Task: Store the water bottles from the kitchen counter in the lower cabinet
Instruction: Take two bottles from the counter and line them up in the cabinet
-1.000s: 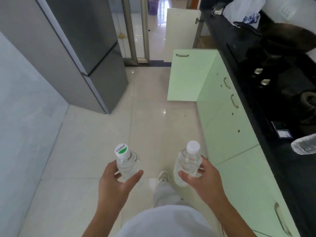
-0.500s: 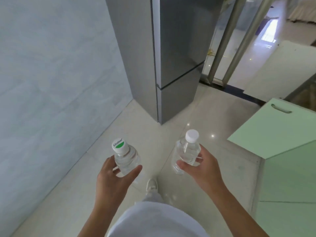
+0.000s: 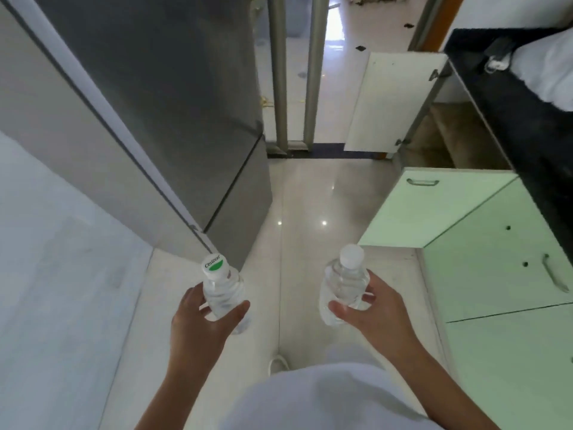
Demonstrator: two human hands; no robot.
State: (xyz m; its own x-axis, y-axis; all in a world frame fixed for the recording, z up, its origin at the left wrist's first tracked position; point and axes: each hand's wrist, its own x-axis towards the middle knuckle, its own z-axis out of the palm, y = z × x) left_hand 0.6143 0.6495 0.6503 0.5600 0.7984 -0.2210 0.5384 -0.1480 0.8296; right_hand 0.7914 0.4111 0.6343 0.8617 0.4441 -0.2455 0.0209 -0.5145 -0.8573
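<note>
My left hand [image 3: 198, 324] grips a clear water bottle [image 3: 221, 290] with a green-and-white cap. A second clear water bottle [image 3: 344, 283] with a plain white cap is held upright in my right hand [image 3: 375, 315]. Both bottles hang in front of me above the tiled floor. To the right runs a row of pale green lower cabinets [image 3: 502, 274] under a black counter [image 3: 511, 97]. One green cabinet door [image 3: 424, 209] stands swung out into the aisle, and further back a white door [image 3: 393, 100] is open too.
A tall grey fridge [image 3: 161, 119] fills the left side, with a pale wall [image 3: 55, 259] beside it. Metal door posts [image 3: 294, 72] stand at the far end of the aisle. A white bag [image 3: 552, 66] lies on the counter. The shiny floor [image 3: 307, 197] runs between fridge and cabinets.
My view has swung back right: the fridge moved left and the green cabinets and black counter came into view again. Both hands keep their bottles in the same hold.
</note>
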